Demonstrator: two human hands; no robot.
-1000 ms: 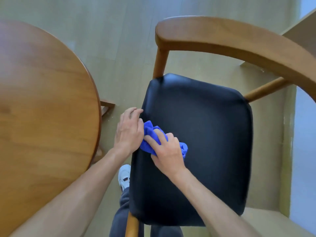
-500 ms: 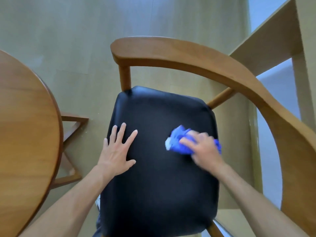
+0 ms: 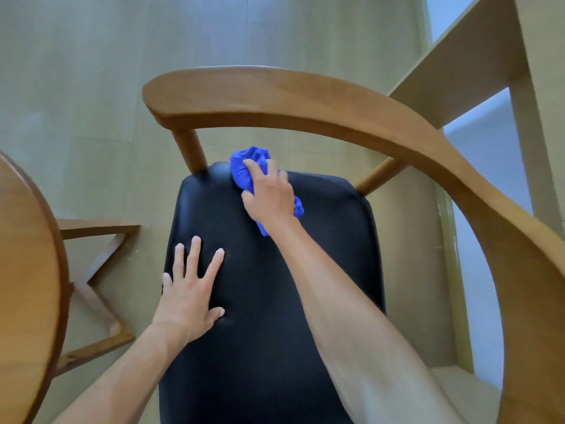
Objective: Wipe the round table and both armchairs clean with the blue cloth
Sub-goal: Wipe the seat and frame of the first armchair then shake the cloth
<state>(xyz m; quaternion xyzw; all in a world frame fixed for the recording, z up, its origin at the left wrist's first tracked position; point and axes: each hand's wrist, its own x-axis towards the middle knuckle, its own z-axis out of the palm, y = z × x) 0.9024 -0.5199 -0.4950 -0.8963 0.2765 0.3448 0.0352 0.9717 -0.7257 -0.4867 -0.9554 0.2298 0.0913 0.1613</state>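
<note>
An armchair with a black padded seat point(image 3: 321, 270) and a curved wooden arm-and-back rail point(image 3: 305, 102) fills the middle. My right hand point(image 3: 269, 194) presses the bunched blue cloth point(image 3: 247, 166) onto the seat's far left corner, next to the front post. My left hand point(image 3: 189, 289) lies flat on the seat's left side, fingers spread, holding nothing. The round wooden table point(image 3: 27, 286) shows only as a curved edge at the left. A second armchair is not in view.
The table's wooden base struts point(image 3: 97, 270) cross the floor between table and chair. A pale wooden frame point(image 3: 477, 65) stands at the upper right, close to the chair's rail. Light wood-look flooring point(image 3: 107, 71) lies beyond.
My right hand has carried the cloth from the seat's right side to its far left corner. My left hand let go of the cloth one second ago and now rests flat on the seat.
</note>
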